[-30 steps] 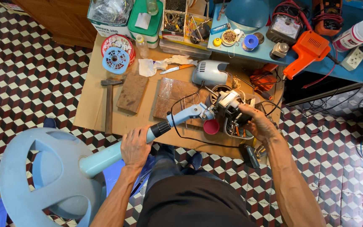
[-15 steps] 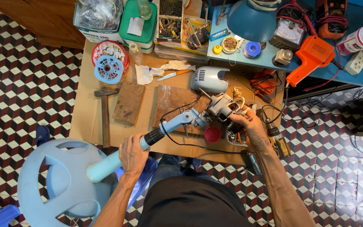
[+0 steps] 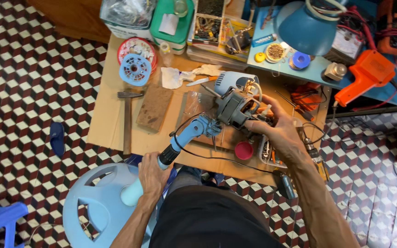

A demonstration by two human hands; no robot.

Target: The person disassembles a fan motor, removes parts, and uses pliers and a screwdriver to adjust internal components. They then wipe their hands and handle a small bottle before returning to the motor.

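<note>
My left hand (image 3: pixel 152 174) grips the pale blue pole (image 3: pixel 180 140) of a stand fan, down near its round blue base (image 3: pixel 99 209). The pole slants up to the right to a bare grey fan motor (image 3: pixel 235 108). My right hand (image 3: pixel 272 126) is wrapped around the motor's right side, fingers on the metal body. A thin black cord (image 3: pixel 207 156) loops under the pole. A small red cap (image 3: pixel 243 150) lies on the cardboard just below the motor.
A cardboard sheet (image 3: pixel 111 124) covers the floor, with a hammer (image 3: pixel 127 121), a wooden block (image 3: pixel 155 108), a blue round fan part (image 3: pixel 135 70) and a white motor housing (image 3: pixel 235 81). Behind are parts boxes (image 3: pixel 217 27), a blue lamp (image 3: pixel 311 23) and an orange soldering gun (image 3: pixel 366 76).
The view has shifted, and I have lifted the motor end of the pole slightly up and right. Both hands keep their hold.
</note>
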